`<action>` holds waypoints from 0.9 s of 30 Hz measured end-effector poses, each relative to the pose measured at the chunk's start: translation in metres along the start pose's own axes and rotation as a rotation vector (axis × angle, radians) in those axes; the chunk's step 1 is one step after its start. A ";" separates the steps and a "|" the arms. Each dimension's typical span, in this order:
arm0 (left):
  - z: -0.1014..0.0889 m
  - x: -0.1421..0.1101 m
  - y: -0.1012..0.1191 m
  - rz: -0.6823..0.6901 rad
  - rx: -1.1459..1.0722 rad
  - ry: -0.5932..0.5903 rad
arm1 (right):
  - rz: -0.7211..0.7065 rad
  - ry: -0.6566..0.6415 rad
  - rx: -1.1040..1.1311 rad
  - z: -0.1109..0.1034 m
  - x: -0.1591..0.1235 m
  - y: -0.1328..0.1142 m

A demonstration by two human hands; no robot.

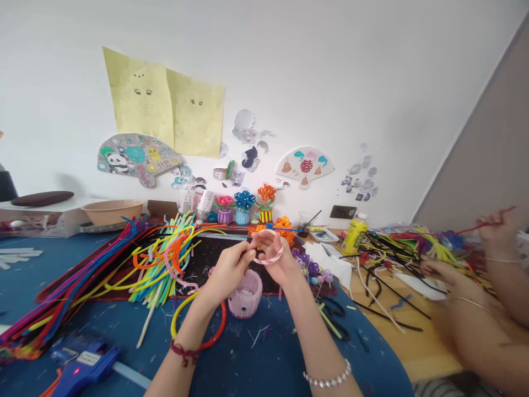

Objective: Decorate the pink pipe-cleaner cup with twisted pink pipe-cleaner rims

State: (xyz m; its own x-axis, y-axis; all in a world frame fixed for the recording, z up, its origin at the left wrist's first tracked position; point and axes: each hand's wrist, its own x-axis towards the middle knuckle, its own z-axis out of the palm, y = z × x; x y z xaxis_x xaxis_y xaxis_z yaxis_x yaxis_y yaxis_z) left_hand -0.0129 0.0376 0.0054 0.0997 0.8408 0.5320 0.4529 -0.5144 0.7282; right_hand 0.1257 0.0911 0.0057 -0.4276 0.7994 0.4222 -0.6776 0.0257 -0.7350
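Above the blue table, both hands meet around a pink-and-white twisted pipe cleaner (270,260) bent into a loop. My left hand (229,267) pinches the loop's left side between thumb and fingertips. Curled fingers of my right hand (281,263) support the same loop from its far and right side; part of the loop crosses that palm. Just below the hands stands a small pink fuzzy pot (244,300) with dark dots, upright on the table and touched by neither hand. Behind my left wrist lies a yellow and red ring of pipe cleaner (222,325).
A blue glue gun (88,361) lies front left. Bundles of coloured pipe cleaners (161,270) spread behind it. Potted pipe cleaner flowers (244,207) line the wall. Purple flowers (312,267) and a yellow bottle (354,232) are at right, where another person's hands (496,229) handle red pipe cleaner.
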 end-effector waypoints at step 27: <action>-0.004 0.001 0.000 -0.023 -0.096 -0.019 | 0.008 -0.179 -0.292 -0.008 -0.004 -0.003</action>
State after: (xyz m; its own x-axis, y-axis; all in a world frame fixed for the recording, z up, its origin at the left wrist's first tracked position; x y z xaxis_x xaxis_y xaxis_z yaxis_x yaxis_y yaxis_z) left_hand -0.0167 0.0380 0.0075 0.1079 0.8552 0.5069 0.3682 -0.5080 0.7787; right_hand 0.1342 0.0925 0.0025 -0.5483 0.6826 0.4832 -0.4846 0.2116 -0.8488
